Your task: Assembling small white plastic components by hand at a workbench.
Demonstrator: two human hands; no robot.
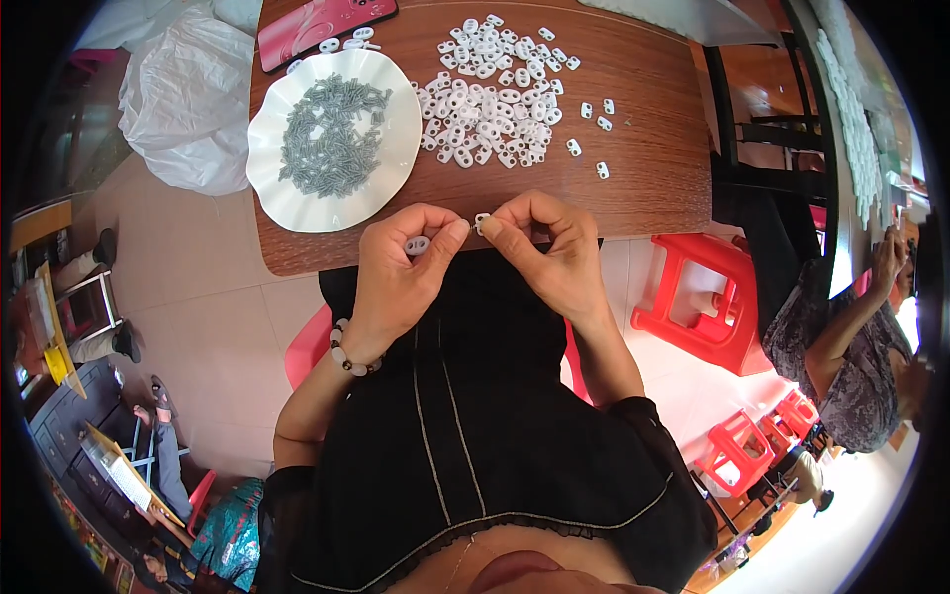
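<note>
Where white pieces lie, brown table, tiles

The black garment has pale piping, a ruffled neckline and sheer sleeves; a beaded bracelet circles the left wrist.

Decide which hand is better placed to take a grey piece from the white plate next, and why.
Probably the left hand: the white plate with its grey pieces lies just beyond it. The right hand is farther off and pinches a white piece. The left also holds a second white piece, though.
</note>
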